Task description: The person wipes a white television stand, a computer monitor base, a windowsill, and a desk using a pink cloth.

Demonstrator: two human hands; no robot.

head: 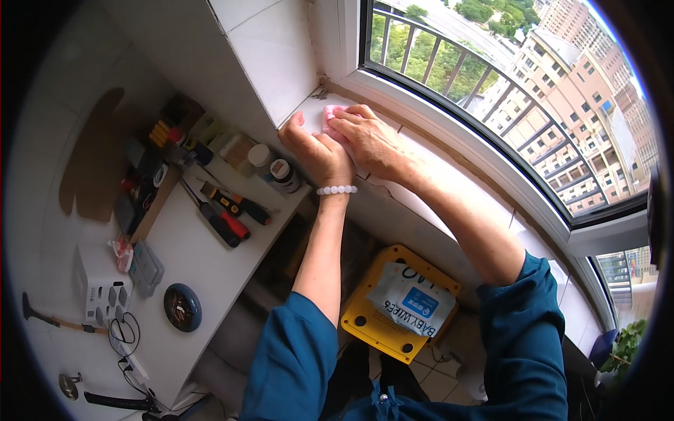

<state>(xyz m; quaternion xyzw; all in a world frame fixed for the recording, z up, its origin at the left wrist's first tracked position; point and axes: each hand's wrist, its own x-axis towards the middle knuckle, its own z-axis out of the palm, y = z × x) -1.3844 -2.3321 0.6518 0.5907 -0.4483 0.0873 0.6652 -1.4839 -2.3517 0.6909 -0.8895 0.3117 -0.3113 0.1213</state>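
Observation:
My right hand presses a folded pink cloth onto the white tiled window sill, near its far left corner. My left hand is cupped at the sill's inner edge, just left of the right hand, and wears a pale bead bracelet at the wrist. Nothing shows in its grasp, though part of the palm is hidden. Beyond the cloth, a small heap of dark debris lies in the corner by the window frame.
Left, a white desk bears screwdrivers, a utility knife, lidded bottles and a dark round dish. Below stands a yellow plastic stool with a wipes pack on it. A potted plant sits far right.

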